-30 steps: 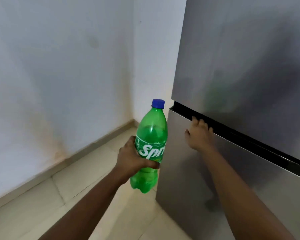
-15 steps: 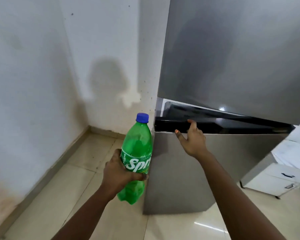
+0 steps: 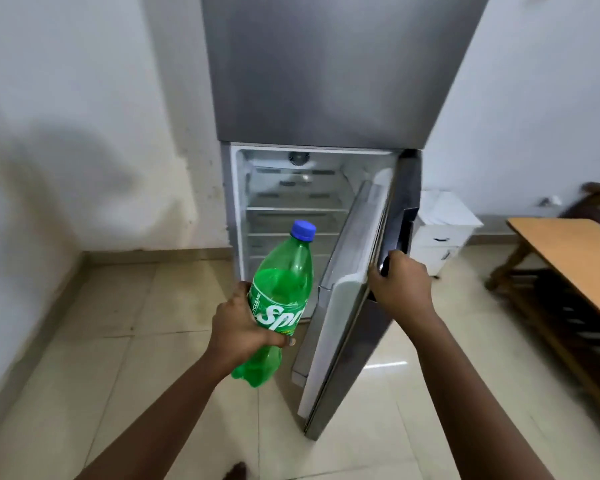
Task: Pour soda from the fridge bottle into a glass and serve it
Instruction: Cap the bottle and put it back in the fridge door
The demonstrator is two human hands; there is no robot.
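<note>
My left hand (image 3: 238, 329) grips a green soda bottle (image 3: 283, 292) with a blue cap around its label, holding it upright and slightly tilted in front of the fridge (image 3: 326, 71). The bottle is partly full. My right hand (image 3: 397, 284) is closed on the handle edge of the lower fridge door (image 3: 343, 306), which stands swung wide open toward me. Inside, the lower compartment shows bare white shelves. No glass is in view.
A white wall runs along the left and behind the fridge. A small white cabinet (image 3: 440, 230) stands right of the fridge. A wooden table (image 3: 568, 251) with a lower rack sits at the right edge. Tiled floor lies below.
The lower fridge door has swung from nearly closed to wide open under my right hand. My view has shifted back and right; the bottle stays in my left hand.
</note>
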